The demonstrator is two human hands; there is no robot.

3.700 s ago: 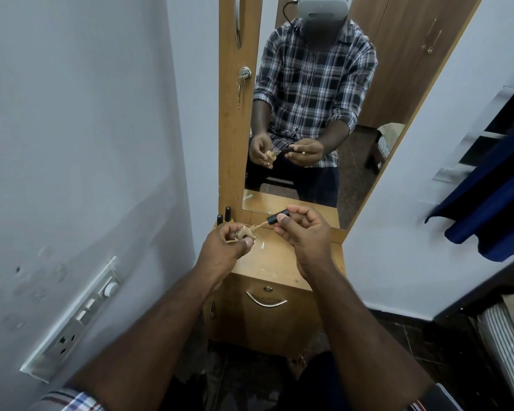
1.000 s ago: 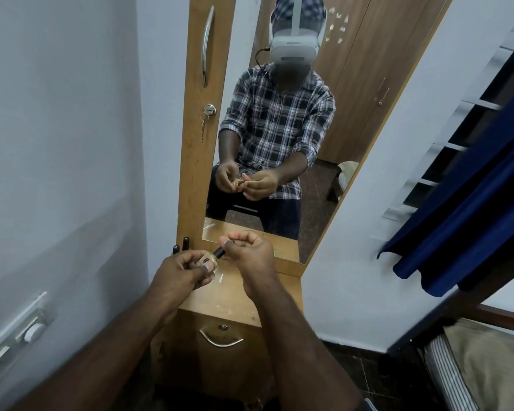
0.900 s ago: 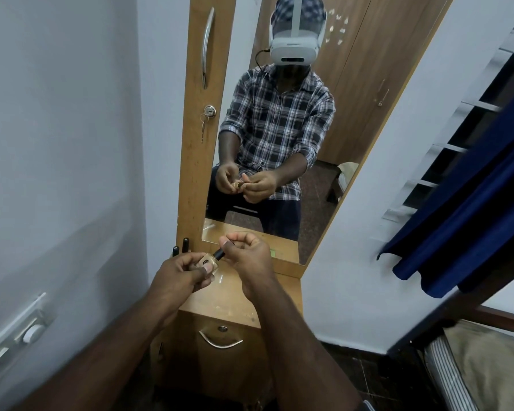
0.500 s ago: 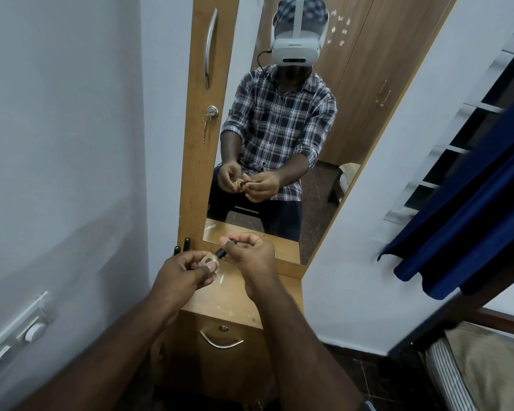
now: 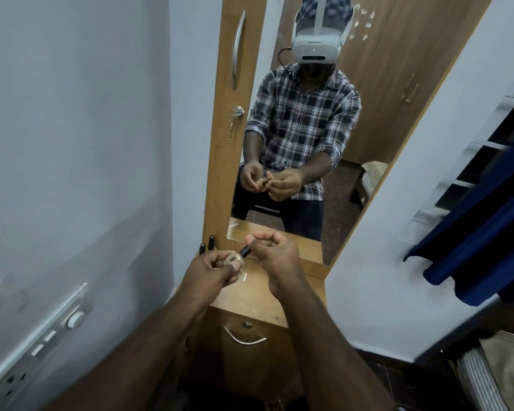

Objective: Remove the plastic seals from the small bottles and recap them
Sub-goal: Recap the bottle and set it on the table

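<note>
My left hand (image 5: 211, 269) holds a small beige bottle (image 5: 234, 258) between thumb and fingers, above the wooden dresser top (image 5: 258, 295). My right hand (image 5: 272, 253) pinches the bottle's black cap (image 5: 244, 251), which sits at the bottle's neck. Two more bottles with black caps (image 5: 207, 246) stand on the dresser's back left corner, against the mirror frame. My left hand hides most of the beige bottle.
A tall mirror (image 5: 309, 129) in a wooden frame rises behind the dresser and reflects me. A drawer with a metal handle (image 5: 244, 339) is below. A switch panel (image 5: 42, 339) is on the left wall. Blue cloth (image 5: 481, 232) hangs at right.
Earlier the cap with its brush was held out of the bottle; now the cap is at the bottle's neck. The view has tilted upward a little.
</note>
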